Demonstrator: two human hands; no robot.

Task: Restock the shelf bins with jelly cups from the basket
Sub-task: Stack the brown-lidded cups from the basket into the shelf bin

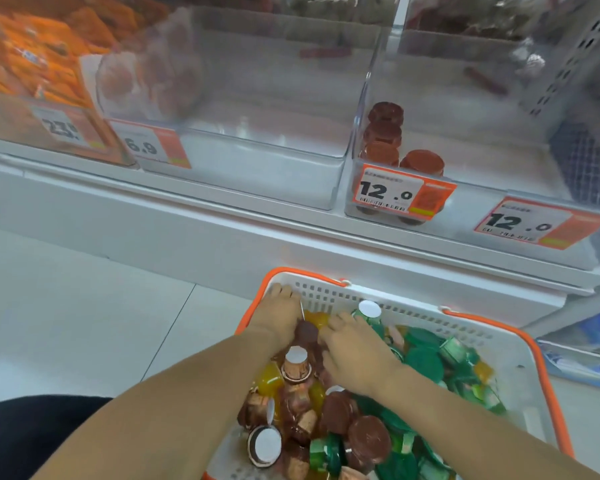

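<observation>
Both bare forearms are reaching forward and down from the lower edge of the view, converging toward the far left corner of the basket (520, 355). The left hand (279, 315) is lying palm down, fingers stretched forward, fingertips touching the basket's far rim near that corner. Whether its thumb is curling round anything cannot be told. The right hand (355, 351) is sitting just beside it, a little nearer, palm down with the fingers loosely bent and pointing left toward the left hand, resting on the cups (368, 441). The two hands are close together, not quite touching. A dark-clothed knee is showing at the lower left.
</observation>
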